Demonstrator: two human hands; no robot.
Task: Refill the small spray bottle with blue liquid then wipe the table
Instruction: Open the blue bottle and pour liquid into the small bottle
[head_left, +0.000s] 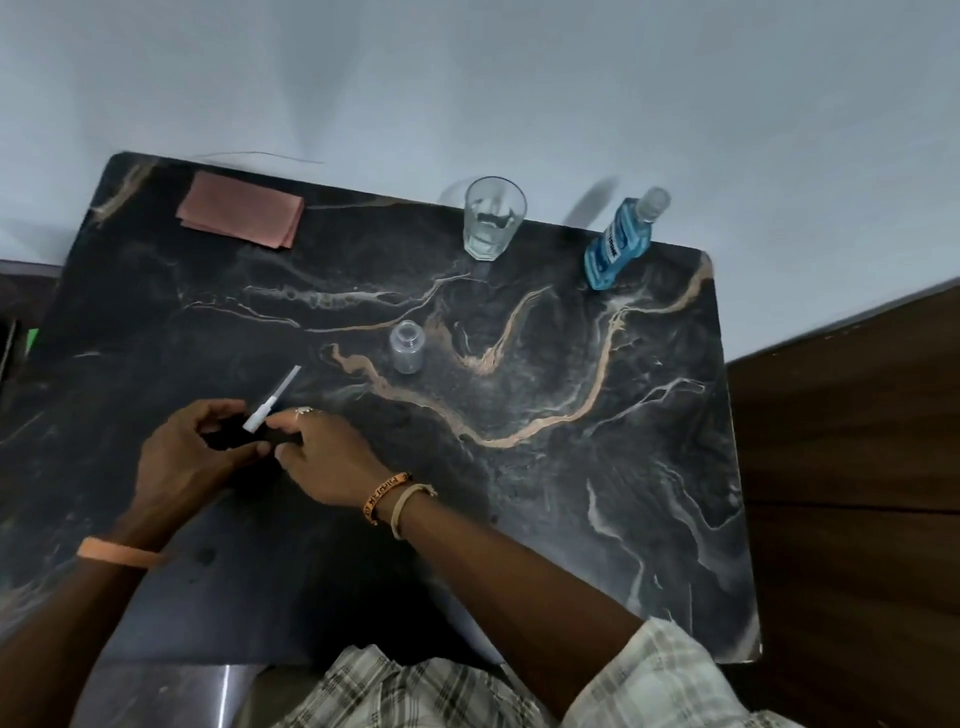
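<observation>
Small spray bottle (408, 346): it is seen standing upright and uncapped just above the middle of the frame, on the dark marbled table (597, 467); it looks clear and empty, with no blue visible inside.
Spray head (260, 423): a black cap with a white stem and thin tube is held left of centre, tube pointed up and to the right, well apart from the bottle.
Left hand (192, 452): it is curled around the black cap from the left, fingers closed on it.
Right hand (324, 457): its fingertips are pinched on the same cap from the right; the exact contact is partly hidden.
Blue liquid bottle (615, 244): it is placed at the upper right edge of the table, cap on, leaning away in this wide view, untouched.
Glass (493, 218): a clear tumbler is set at the upper middle edge of the table; whether a little clear liquid lies in it cannot be told.
Cloth (240, 210): a folded pink cloth is laid flat at the upper left of the table, unused.
Done so far: the sprayer is judged to be already off the bottle.
Left to do: nothing has yet been poured, so the filling, the refitting of the spray head and the wiping with the cloth all appear to remain.
</observation>
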